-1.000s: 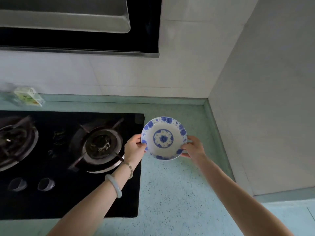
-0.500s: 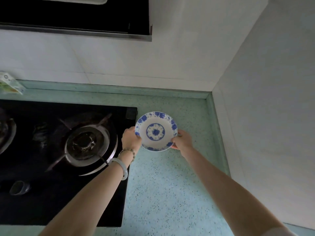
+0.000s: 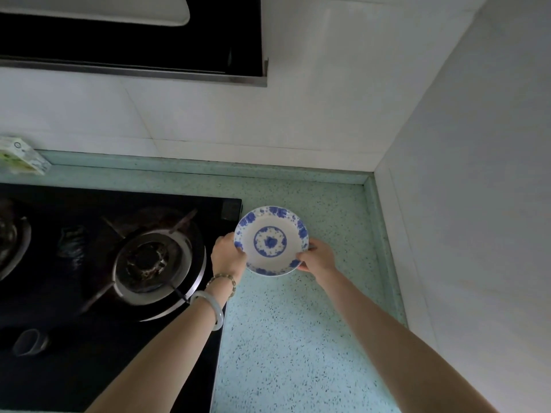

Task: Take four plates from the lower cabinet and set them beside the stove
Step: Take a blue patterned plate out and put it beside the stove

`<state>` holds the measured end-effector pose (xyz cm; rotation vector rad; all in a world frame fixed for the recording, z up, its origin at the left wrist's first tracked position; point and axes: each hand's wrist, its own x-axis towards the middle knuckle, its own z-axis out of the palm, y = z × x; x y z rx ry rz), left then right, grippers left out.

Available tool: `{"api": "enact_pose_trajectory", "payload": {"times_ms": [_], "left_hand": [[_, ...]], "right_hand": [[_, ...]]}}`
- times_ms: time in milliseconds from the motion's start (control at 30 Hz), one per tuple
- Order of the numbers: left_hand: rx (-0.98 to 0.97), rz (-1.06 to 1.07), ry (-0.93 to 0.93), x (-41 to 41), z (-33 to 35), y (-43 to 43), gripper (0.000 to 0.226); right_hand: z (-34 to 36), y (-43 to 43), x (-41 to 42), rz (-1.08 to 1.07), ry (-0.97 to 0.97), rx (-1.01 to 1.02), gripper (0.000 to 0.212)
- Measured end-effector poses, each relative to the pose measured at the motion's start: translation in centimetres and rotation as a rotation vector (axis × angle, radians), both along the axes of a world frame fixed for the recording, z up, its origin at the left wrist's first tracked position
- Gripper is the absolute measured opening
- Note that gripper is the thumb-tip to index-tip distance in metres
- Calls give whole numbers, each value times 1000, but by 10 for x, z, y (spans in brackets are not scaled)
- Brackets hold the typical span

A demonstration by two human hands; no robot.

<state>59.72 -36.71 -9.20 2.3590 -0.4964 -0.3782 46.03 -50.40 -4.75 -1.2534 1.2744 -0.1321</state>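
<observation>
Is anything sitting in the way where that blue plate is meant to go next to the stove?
Nothing visible does. Both the left hand and right hand hold the plate by its rim, over the green counter just right of the stove, and no object shows on that patch.

Stove [image 3: 89, 293] sits in the counter [image 3: 298, 338] at left, hood [image 3: 134, 40] above it on the back wall [image 3: 208, 120], box [image 3: 21, 158] behind the stove at far left. Plate [image 3: 271, 241] is over the counter just right of the stove's back right corner, held between left hand [image 3: 228, 256] at its left rim and right hand [image 3: 317, 259] at its right rim. Side wall [image 3: 477, 174] closes the counter on the right.
</observation>
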Motion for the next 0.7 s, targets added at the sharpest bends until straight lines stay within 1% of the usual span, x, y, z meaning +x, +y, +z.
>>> {"api": "enact_pose_trajectory", "payload": {"times_ms": [133,333,467,567,633,700], "left_hand": [[7,19,0,3,1,0,21],[-34,18,-11,2,1,1,19],[-99,-7,0,-1,5,2,23],[-127,-27,1,-3,8,1,21],[-155,-46,0,-4,9,-1,25],[-177,-55,18,-2,8,-1,32]], "right_hand": [[-1,0,0,24,-13,7,31],[-5,-2,1,22,-75,7,34],[-3,-4,0,4,-107,9,30],[-4,-4,1,-10,-120,5,27],[-6,-4,3,-8,-130,-2,33],[-6,-4,4,-11,-136,-1,33]]}}
